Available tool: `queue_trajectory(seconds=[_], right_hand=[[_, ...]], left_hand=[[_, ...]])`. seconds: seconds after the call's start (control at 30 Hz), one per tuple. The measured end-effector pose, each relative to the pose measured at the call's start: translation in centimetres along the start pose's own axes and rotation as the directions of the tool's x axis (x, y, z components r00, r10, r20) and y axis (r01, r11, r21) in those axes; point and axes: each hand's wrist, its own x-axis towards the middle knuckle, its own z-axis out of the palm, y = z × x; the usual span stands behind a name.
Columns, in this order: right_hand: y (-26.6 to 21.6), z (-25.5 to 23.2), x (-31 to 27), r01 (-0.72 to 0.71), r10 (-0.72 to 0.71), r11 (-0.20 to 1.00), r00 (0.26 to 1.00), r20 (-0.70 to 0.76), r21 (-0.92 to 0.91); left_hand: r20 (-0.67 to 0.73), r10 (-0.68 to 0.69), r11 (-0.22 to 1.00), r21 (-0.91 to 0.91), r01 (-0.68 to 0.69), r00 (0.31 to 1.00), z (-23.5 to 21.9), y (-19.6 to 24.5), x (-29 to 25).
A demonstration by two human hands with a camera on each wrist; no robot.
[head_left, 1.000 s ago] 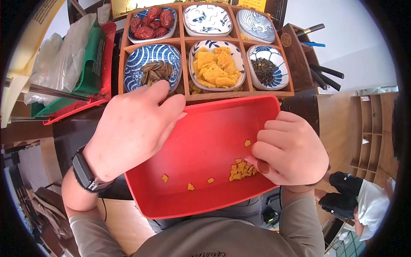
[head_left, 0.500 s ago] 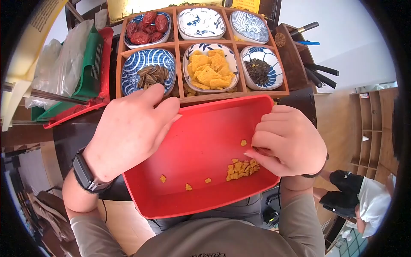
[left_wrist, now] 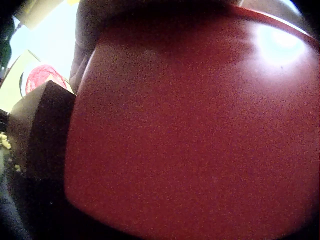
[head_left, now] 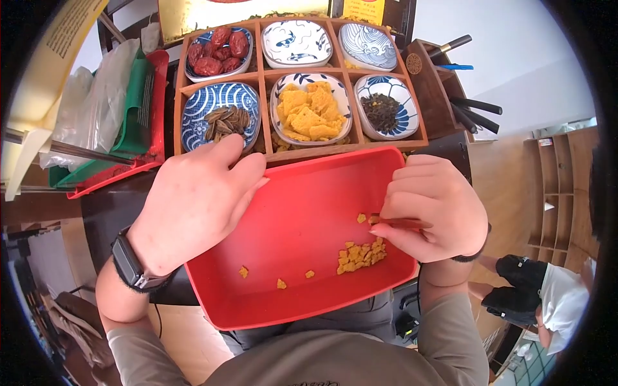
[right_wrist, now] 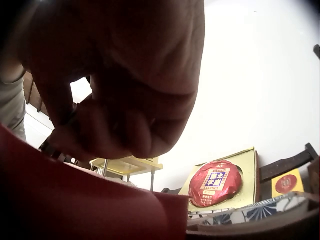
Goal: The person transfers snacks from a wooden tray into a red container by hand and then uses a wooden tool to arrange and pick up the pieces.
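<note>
A red tray [head_left: 290, 219] lies tilted in front of the person, with its underside filling the left wrist view. The left hand [head_left: 196, 202] grips its upper left rim. Over the tray's right side, the right hand [head_left: 438, 209] pinches a thin reddish-brown tool [head_left: 405, 222] between thumb and fingers. A small yellow piece shows at the tool's tip, and a loose yellow piece [head_left: 361, 218] lies just left of it. Below sits a cluster of yellow bits [head_left: 360, 256], with several single bits spread to the left. The right hand [right_wrist: 115, 90] appears with curled fingers above the tray wall.
Beyond the tray stands a wooden divided box [head_left: 290, 153] with patterned dishes of red dates, seeds, yellow chunks and dark leaves. A pen holder [head_left: 430, 96] stands right of it. Green and red trays with plastic bags [head_left: 96, 96] are at left; another person [head_left: 560, 302] is at far right.
The right hand has turned, bringing the tool from near the cluster up beside the single bit, with a yellow piece at its tip. The left hand keeps its grip on the rim.
</note>
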Motion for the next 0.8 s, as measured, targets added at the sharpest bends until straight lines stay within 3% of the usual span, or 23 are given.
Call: queue_trajectory(seconds=[0.37, 0.53, 0.73, 0.8], right_hand=[[1.0, 0.3, 0.3, 0.03, -0.019, 0.994, 0.995, -0.097, 0.108], [2.0, 1.1, 0.4, 0.008, -0.007, 1.0, 0.994, -0.106, 0.009], [3.1, 2.9, 0.8, 0.019, -0.009, 0.998, 0.989, -0.149, 0.068], [3.5, 4.2, 1.1, 0.041, -0.031, 0.998, 0.977, -0.211, 0.043]], left_hand=[[0.002, -0.012, 1.0, -0.014, 0.012, 1.0, 0.0, 0.0, -0.1], [-0.018, -0.026, 1.0, -0.019, 0.025, 1.0, -0.1, 0.8, 0.1], [-0.004, -0.029, 0.999, 0.029, 0.029, 1.0, 0.0, 0.9, 0.0], [-0.055, 0.03, 0.999, 0.032, -0.028, 0.998, 0.7, 0.2, -0.3]])
